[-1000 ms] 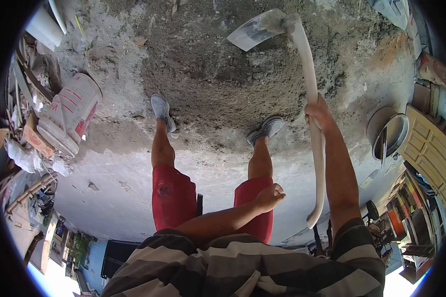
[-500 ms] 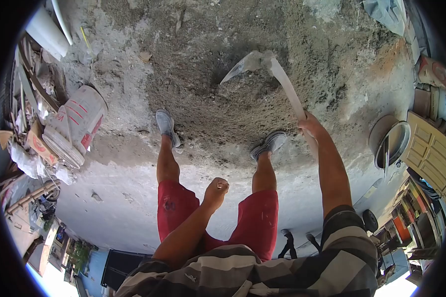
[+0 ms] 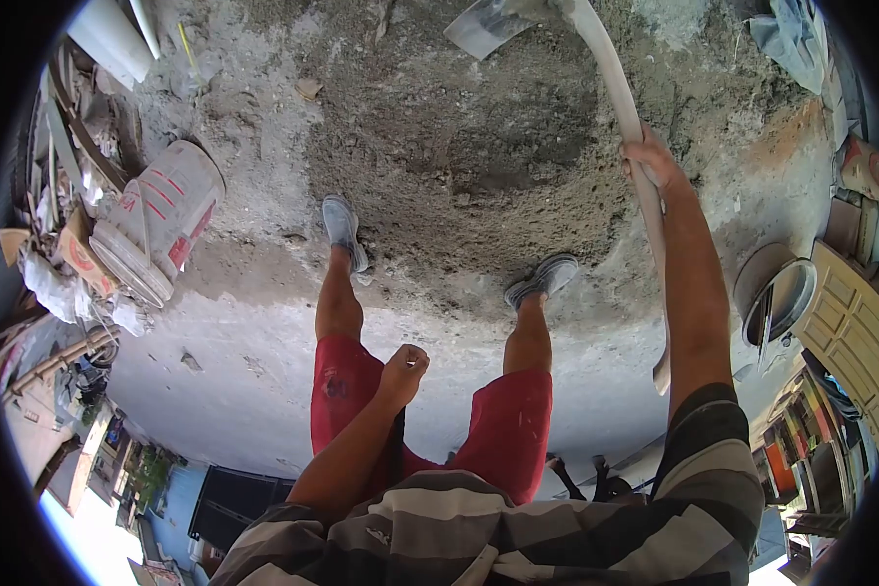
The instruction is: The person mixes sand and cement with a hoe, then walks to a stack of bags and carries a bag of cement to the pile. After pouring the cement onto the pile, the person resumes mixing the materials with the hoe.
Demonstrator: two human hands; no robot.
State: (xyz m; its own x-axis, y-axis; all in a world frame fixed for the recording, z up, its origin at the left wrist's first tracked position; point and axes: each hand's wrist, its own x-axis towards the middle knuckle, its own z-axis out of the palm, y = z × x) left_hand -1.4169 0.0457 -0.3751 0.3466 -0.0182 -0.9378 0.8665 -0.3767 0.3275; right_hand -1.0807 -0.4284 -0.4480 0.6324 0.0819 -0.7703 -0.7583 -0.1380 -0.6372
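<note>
My right hand [image 3: 654,161] is wrapped round the long, curved wooden handle of a hoe [image 3: 610,73]. Its wide, dusty metal blade [image 3: 488,27] is at the top of the view, over grey sandy mix [image 3: 508,146] spread on the floor. The lower end of the handle points back toward my body, beside my forearm. My left hand [image 3: 405,376] is closed in a fist above my red shorts, away from the hoe. A small pale spot shows in its curled fingers, too small to name.
A dirty white bucket [image 3: 156,225] lies tipped on the left beside scrap [image 3: 68,234]. To the right are a round metal container [image 3: 772,293] and a panelled yellowish door [image 3: 850,317]. Behind me show another person's dark-clad legs [image 3: 596,479].
The hoe has moved forward and right with my right hand, its blade now near the top edge. My left fist has shifted slightly left and stays closed.
</note>
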